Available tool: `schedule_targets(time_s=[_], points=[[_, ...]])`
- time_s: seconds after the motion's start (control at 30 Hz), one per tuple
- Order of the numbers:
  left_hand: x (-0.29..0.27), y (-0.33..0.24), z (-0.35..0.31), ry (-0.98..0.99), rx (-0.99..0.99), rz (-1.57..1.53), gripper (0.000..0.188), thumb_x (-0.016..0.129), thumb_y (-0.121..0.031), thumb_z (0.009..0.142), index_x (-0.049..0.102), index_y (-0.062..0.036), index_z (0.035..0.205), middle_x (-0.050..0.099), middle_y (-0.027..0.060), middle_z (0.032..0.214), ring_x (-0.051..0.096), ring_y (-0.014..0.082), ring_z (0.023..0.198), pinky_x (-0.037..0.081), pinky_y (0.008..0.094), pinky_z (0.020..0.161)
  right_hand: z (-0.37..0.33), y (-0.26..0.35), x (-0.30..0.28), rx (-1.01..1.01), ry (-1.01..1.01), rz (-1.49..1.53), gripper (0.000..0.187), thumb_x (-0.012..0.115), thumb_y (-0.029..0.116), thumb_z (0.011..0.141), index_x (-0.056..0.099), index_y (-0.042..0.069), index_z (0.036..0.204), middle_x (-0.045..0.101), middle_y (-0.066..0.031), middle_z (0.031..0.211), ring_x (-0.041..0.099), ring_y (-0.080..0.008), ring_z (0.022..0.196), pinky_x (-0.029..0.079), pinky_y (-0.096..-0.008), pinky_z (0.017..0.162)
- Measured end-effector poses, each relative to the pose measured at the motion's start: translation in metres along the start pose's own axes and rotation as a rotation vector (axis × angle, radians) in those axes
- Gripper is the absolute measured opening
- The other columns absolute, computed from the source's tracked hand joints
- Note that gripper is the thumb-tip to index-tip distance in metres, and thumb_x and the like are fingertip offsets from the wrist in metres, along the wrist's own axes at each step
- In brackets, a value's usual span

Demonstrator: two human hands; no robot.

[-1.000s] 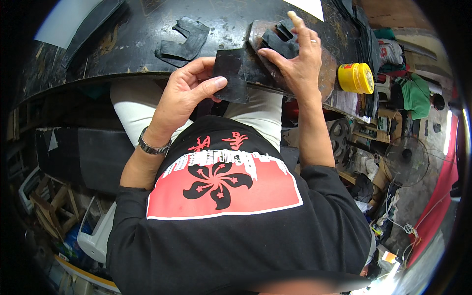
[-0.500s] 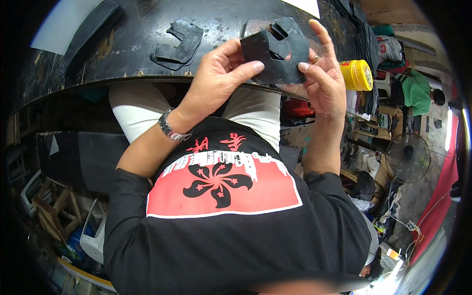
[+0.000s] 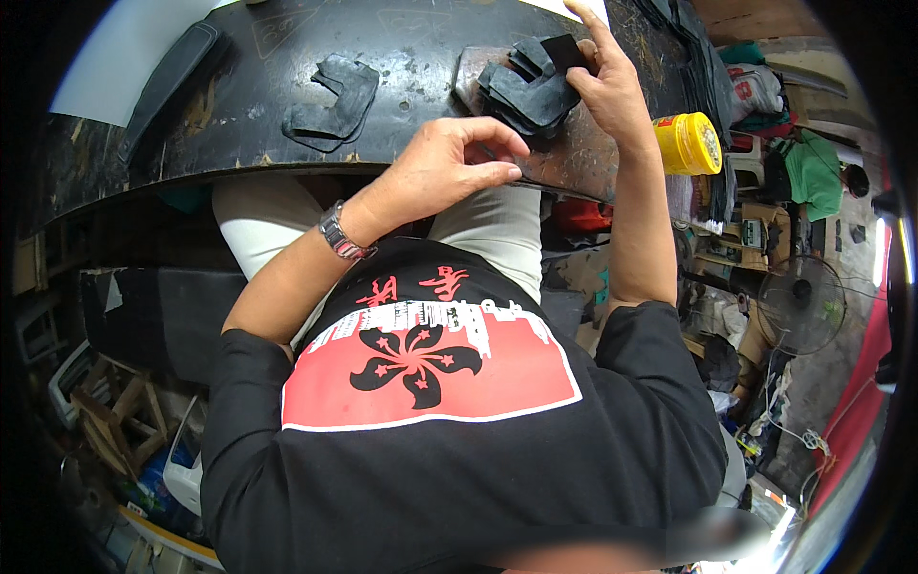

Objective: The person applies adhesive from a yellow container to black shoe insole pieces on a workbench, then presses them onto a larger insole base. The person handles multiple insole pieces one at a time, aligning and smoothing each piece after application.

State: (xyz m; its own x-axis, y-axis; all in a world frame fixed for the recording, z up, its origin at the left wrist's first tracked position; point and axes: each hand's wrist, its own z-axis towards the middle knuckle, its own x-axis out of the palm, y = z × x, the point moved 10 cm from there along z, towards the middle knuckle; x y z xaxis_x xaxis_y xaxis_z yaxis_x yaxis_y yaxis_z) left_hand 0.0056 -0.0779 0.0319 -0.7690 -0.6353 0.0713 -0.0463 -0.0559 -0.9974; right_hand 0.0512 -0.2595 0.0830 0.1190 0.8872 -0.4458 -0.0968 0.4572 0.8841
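My right hand [image 3: 610,88] reaches over the dark workbench [image 3: 239,143] and grips a flat black cut piece [image 3: 564,50], laying it on a stack of similar black pieces [image 3: 526,94]. That stack rests on a brown block [image 3: 564,163] at the bench's near edge. My left hand [image 3: 449,165], with a metal wristwatch [image 3: 339,232] on the wrist, hovers just in front of the stack. Its fingers are loosely curled with a gap to the thumb, and nothing is in it.
Another black cut piece [image 3: 330,100] lies further left on the bench. A long black strip [image 3: 167,81] and a white sheet [image 3: 115,67] are at the far left. A yellow tub [image 3: 688,143] stands right of the bench, a floor fan [image 3: 803,301] beyond it.
Both hands held the black piece up in the air half a second ago. Now my right hand has brought it down onto the stack and my left hand has let go and drawn back.
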Motion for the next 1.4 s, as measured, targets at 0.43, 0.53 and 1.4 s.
schedule_targets(time_s=[0.43, 0.53, 1.4], points=[[-0.022, -0.043, 0.053, 0.064, 0.465, 1.045, 0.067, 0.086, -0.023, 0.071, 0.061, -0.0146, 0.133, 0.06, 0.0124, 0.135, 0.052, 0.034, 0.13, 0.042, 0.0426, 0.111, -0.023, -0.021, -0.021, -0.03, -0.201, -0.29, 0.067, 0.062, 0.008, 0.094, 0.036, 0.017, 0.155, 0.061, -0.023, 0.13, 0.063, -0.0274, 0.117, 0.048, -0.0355, 0.102], [-0.022, -0.042, 0.068, 0.137, 0.425, 1.017, 0.062, 0.085, -0.021, 0.072, 0.065, -0.0138, 0.129, 0.062, 0.0109, 0.132, 0.056, 0.0334, 0.123, 0.043, 0.0419, 0.109, -0.033, -0.026, -0.016, -0.01, -0.151, -0.195, 0.063, 0.061, 0.012, 0.097, 0.037, 0.016, 0.155, 0.059, -0.0283, 0.133, 0.062, -0.0306, 0.12, 0.048, -0.0372, 0.102], [-0.16, -0.041, -0.062, -0.608, 0.086, 0.879, 0.04, 0.079, -0.028, 0.084, 0.071, -0.0065, 0.118, 0.065, 0.0134, 0.123, 0.066, 0.0309, 0.104, 0.052, 0.036, 0.092, -0.074, 0.074, 0.046, -0.296, -0.203, 0.089, 0.05, 0.057, 0.0, 0.098, 0.047, 0.006, 0.147, 0.072, -0.0112, 0.108, 0.068, -0.0158, 0.095, 0.054, -0.0287, 0.091]])
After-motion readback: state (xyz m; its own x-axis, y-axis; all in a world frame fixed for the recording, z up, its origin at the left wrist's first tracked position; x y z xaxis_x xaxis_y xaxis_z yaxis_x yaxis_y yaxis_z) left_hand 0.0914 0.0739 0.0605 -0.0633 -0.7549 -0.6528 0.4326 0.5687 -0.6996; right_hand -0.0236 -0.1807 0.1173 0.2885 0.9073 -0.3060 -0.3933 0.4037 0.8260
